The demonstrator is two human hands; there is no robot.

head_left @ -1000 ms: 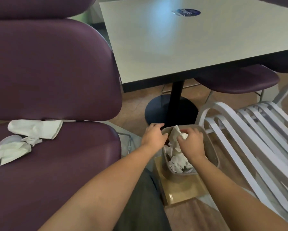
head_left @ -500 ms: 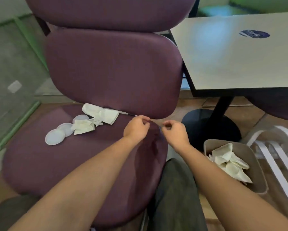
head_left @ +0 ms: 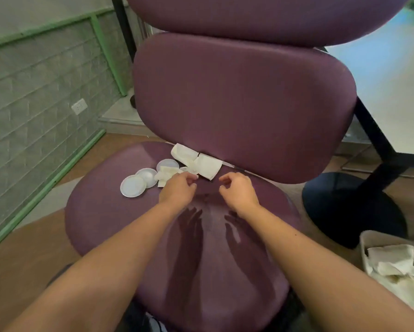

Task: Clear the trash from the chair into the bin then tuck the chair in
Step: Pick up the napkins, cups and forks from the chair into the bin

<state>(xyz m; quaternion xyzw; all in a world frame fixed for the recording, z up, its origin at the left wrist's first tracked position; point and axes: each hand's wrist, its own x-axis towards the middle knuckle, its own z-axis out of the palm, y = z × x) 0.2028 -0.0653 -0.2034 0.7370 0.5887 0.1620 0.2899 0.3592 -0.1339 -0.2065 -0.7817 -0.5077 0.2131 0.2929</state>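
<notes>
A purple padded chair [head_left: 225,248] fills the middle of the view. On its seat near the backrest lie crumpled white napkins [head_left: 198,161] and three small white round lids [head_left: 133,185]. My left hand [head_left: 177,189] hovers just right of the lids, fingers loosely curled, fingertips close to a small napkin; it holds nothing. My right hand [head_left: 238,190] hovers beside it over bare seat, fingers loosely curled and empty. The beige bin [head_left: 366,245] with napkins inside stands on the floor at the lower right.
A white table [head_left: 392,92] on a black pedestal base [head_left: 349,207] stands to the right behind the chair. A grey tiled wall with green trim [head_left: 33,116] runs along the left. Wooden floor shows around the chair.
Both hands left the bin, swung left over the chair seat and now reach toward the napkins and lids. The view turned left, so the bin slid to the lower right edge.
</notes>
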